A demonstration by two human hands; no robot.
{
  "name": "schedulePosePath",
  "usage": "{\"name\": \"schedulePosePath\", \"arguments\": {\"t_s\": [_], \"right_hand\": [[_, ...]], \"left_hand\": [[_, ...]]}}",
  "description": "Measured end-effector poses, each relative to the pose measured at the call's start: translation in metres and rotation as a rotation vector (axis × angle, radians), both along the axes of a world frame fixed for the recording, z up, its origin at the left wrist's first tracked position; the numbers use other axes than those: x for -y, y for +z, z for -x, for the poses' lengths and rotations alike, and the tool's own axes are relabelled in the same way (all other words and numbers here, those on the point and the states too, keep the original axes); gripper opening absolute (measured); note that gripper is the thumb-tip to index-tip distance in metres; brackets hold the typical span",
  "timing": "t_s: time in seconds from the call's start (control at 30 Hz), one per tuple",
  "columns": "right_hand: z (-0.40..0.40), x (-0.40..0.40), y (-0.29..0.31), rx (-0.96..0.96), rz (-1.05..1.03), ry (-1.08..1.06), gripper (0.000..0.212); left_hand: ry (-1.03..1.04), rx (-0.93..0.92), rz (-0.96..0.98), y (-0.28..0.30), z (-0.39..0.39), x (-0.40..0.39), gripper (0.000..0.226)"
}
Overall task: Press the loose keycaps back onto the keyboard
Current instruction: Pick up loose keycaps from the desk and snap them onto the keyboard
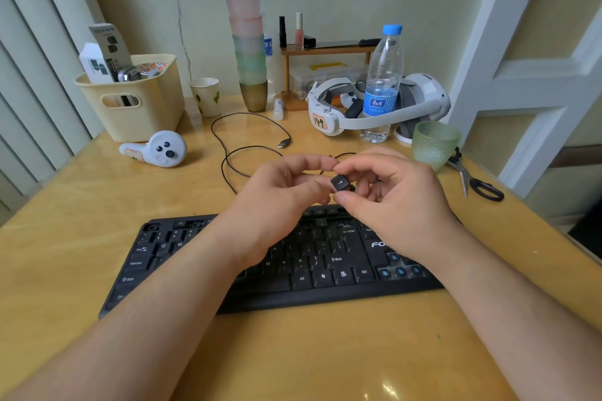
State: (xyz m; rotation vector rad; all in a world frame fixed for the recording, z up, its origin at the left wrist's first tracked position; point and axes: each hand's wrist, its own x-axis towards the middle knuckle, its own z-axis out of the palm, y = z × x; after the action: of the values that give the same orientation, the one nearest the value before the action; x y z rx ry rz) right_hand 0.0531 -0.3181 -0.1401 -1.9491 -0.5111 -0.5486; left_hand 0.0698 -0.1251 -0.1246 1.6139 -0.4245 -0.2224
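I see the thumb and forefinger of my right hand [387, 192] pinching a black keycap [340, 183], its arrow legend facing up; the other fingers curl loosely behind it. My left hand [286, 192] meets it from the left: forefinger tip touching the right forefinger just above the keycap, thumb against the keycap's left side, remaining fingers curled underneath. Whether the left hand truly grips the keycap I cannot tell. Both hands are raised above the rear edge of the keyboard [293, 257], forearms converging from the near corners of the table [81, 238].

The keyboard lies flat on the table. At its right end, four arrow-key sockets [400, 268] stand uncovered, blue stems exposed.

Containers: a cream basket [136, 107] at rear left holds upright cartons and small packets. A paper cup [207, 96] stands beside it, contents not visible. A tall stack of tumblers [247, 42] rises at rear centre. A water bottle [382, 85] with a blue cap stands inside the strap of a white headset [374, 104]. A green glass [435, 143] sits at right, near scissors [475, 181]
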Motion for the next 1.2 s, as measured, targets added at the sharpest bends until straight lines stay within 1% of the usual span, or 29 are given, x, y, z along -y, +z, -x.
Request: {"name": "schedulePosePath", "arguments": {"t_s": [0.1,0.23,0.4,0.5,0.6,0.7,0.83,0.97,1.1,1.13,1.17,1.2], "right_hand": [[0.000,0.000,-0.001,-0.002,-0.014,0.012,0.039],[-0.001,0.003,-0.002,0.018,0.001,0.029,0.045],[0.001,0.009,0.002,-0.027,0.030,0.080,0.043],[0.005,0.011,0.013,-0.029,0.131,0.037,0.041],[0.011,0.013,0.025,-0.037,0.197,-0.020,0.034],[0.019,0.015,0.034,0.020,0.322,-0.074,0.028],[0.028,0.019,0.038,0.122,0.524,-0.095,0.021],[0.036,0.024,0.043,0.118,0.595,-0.116,0.017],[0.040,0.030,0.045,0.061,0.651,-0.072,0.013],[0.041,0.034,0.044,0.028,0.661,-0.060,0.015],[0.041,0.038,0.044,-0.015,0.668,-0.052,0.016],[0.042,0.043,0.043,-0.068,0.680,-0.050,0.016]], "left_hand": [[-0.005,0.008,0.008,0.000,0.001,-0.002,0.020],[0.006,0.024,-0.017,0.001,0.000,-0.003,0.018],[-0.012,0.012,0.011,-0.002,0.001,-0.002,0.021],[-0.008,0.032,-0.002,-0.004,0.001,-0.001,0.023],[0.011,0.037,-0.013,-0.003,0.002,-0.001,0.025],[-0.007,0.039,-0.020,-0.001,0.004,0.000,0.026],[-0.049,0.041,-0.042,-0.001,0.009,0.001,0.026],[-0.094,0.063,-0.092,-0.003,0.011,0.002,0.025],[-0.157,0.114,-0.180,-0.006,0.015,0.004,0.020],[-0.169,0.142,-0.237,-0.006,0.016,0.004,0.019],[-0.166,0.214,-0.336,-0.007,0.016,0.003,0.019],[-0.139,0.332,-0.473,-0.008,0.014,0.002,0.021]]}}
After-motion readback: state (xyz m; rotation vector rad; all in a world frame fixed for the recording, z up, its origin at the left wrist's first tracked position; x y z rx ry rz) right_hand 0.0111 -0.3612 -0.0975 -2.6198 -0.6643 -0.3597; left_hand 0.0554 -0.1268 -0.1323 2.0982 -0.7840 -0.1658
